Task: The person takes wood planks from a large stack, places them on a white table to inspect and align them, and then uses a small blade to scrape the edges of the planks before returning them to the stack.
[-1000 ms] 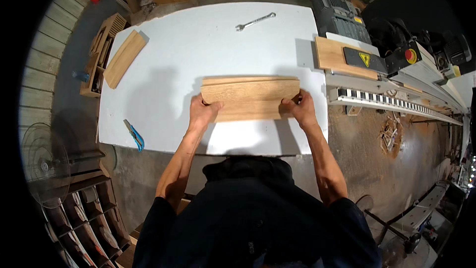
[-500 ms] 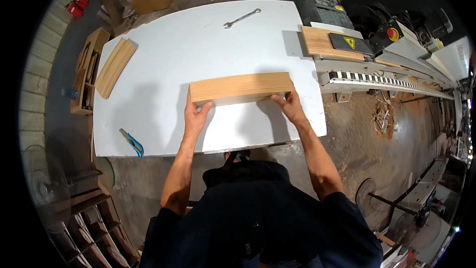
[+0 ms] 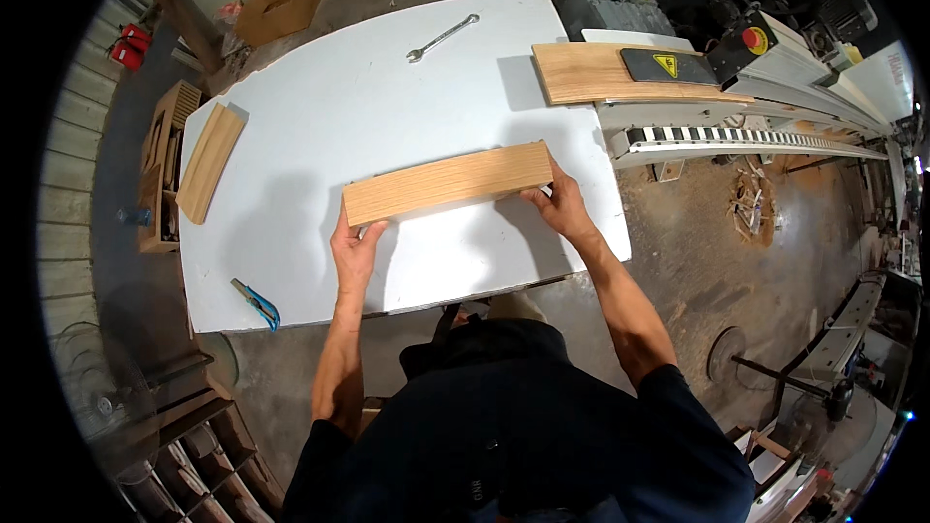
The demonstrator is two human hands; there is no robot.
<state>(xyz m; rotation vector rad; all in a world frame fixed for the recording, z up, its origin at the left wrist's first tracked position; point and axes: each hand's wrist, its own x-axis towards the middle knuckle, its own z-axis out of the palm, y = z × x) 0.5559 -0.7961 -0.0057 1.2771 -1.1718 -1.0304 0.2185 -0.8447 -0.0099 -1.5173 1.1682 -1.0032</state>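
A long, slightly curved wooden block (image 3: 448, 181) with pale grain is held level over the white tabletop (image 3: 339, 87). My left hand (image 3: 355, 250) grips its left end, thumb on the near face and the other fingers mostly hidden behind the wood. Round the right end, my right hand (image 3: 562, 205) is closed in the same way. Shadows of the block and arms fall on the table. Another curved wooden piece (image 3: 210, 164) lies at the table's left edge. A blue-handled utility knife (image 3: 256, 304) rests near the front left corner.
A steel combination wrench (image 3: 443, 38) lies toward the far side. At the right stands a machine with a toothed rail (image 3: 746, 140), a red stop button (image 3: 755, 40) and a wooden board (image 3: 581, 73) jutting over the table. A cardboard box (image 3: 279, 8) sits beyond the table.
The board on the machine reaches further over the table than before. The view has shifted and turned slightly. Both hands keep hold of the wooden block, its left end now tilted nearer me.
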